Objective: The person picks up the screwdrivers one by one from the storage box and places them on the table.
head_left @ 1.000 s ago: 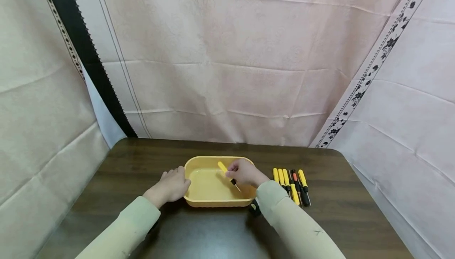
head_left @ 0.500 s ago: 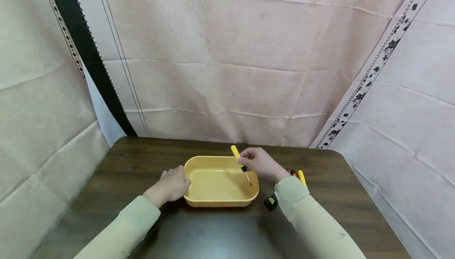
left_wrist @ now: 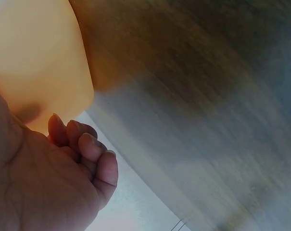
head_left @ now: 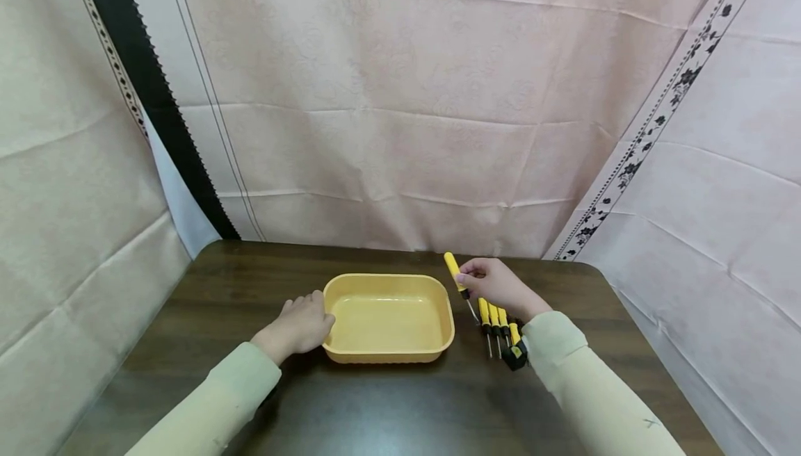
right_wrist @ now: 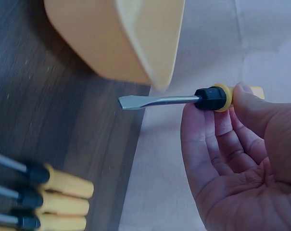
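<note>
A yellow plastic basin (head_left: 388,357) sits mid-table. At its left end my left hand (head_left: 297,325) holds the rim, thumb on the inner side. In the left wrist view that hand's fingers curl beside the basin's outer wall (left_wrist: 44,53); the thumb is out of sight there. My right hand (head_left: 500,288) pinches a flathead screwdriver (right_wrist: 212,98) by its yellow handle, black collar and blade pointing away from the palm. It hovers right of the basin, by a row of yellow-handled screwdrivers (head_left: 494,317) on the table.
A black tape measure (head_left: 515,356) with a yellow label lies in front of the screwdrivers, near the right sleeve. That forearm hides part of the tool row. Brown wooden table (head_left: 250,282); pale cloth (head_left: 388,94) hangs behind and at both sides.
My right hand has carried the screwdriver rightward, from over the basin to beyond its right rim beside the tool row. The left hand has stayed at the basin's left rim.
</note>
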### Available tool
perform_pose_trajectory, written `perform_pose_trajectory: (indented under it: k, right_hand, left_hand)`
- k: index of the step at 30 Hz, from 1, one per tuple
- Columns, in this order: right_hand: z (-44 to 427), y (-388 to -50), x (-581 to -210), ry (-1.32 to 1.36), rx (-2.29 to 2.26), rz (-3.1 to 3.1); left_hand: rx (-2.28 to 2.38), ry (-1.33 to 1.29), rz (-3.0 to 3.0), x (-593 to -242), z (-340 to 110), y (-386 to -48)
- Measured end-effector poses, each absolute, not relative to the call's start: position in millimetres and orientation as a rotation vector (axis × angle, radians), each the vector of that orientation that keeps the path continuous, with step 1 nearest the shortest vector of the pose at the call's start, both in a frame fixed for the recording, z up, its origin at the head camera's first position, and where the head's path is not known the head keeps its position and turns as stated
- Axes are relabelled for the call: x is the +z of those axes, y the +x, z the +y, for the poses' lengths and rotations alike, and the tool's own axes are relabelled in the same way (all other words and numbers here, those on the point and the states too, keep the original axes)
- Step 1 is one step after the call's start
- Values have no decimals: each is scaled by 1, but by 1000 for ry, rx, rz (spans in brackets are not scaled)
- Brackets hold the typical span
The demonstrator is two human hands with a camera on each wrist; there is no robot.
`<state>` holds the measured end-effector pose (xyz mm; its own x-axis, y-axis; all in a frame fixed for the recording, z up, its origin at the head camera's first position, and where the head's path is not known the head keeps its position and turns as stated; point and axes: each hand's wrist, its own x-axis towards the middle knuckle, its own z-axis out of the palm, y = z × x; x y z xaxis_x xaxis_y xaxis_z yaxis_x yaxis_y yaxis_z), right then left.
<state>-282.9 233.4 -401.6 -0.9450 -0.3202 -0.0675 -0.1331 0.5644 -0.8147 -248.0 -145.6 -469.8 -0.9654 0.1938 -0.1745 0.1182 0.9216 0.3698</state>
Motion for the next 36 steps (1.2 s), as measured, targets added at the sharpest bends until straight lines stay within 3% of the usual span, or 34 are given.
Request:
perform_pose_trajectory:
  k: [18, 36]
  right_hand:
    - [345, -273, -419, -18, -1283, 2681]
    - [388, -266, -462, 251, -1221, 2665]
  left_hand:
    - [551, 227, 2863, -467, -146, -247]
    - [547, 224, 2845, -466, -146, -247]
